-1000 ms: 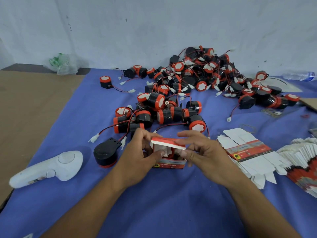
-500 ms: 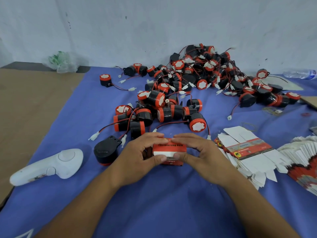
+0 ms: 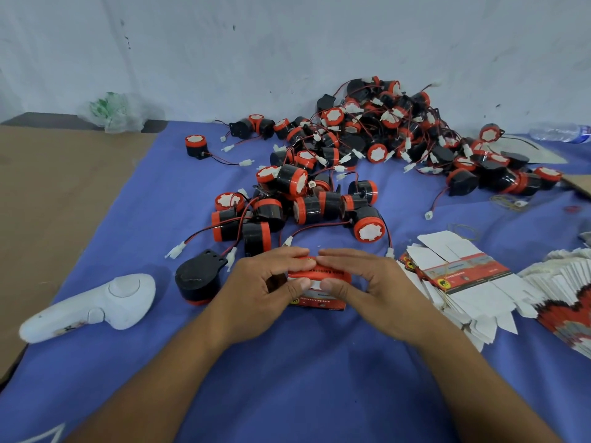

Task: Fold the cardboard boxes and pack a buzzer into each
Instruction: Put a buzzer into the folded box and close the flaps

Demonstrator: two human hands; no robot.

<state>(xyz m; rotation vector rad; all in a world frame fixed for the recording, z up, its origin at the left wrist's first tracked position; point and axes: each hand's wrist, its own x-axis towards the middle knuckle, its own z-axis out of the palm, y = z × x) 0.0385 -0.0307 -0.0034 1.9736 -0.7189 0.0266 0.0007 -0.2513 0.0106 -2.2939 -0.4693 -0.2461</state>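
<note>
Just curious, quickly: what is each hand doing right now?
Left hand: pinching the small box.
Right hand: pinching the same box.

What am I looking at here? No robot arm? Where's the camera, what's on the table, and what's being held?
There is no robot. These are a person's two bare hands, filmed by one wide-angle camera worn on the head, looking forward and down. That is the only view.

The left hand and right hand both grip a small cardboard box, printed red and white, with fingers over its top and thumbs on its front. Whether a buzzer is inside cannot be seen.

All this lies on a blue cloth. Behind the hands is a pile of buzzers, black and orange-red with wires. To the right is a stack of flat boxes, not yet folded. To the left is a white controller.
</note>
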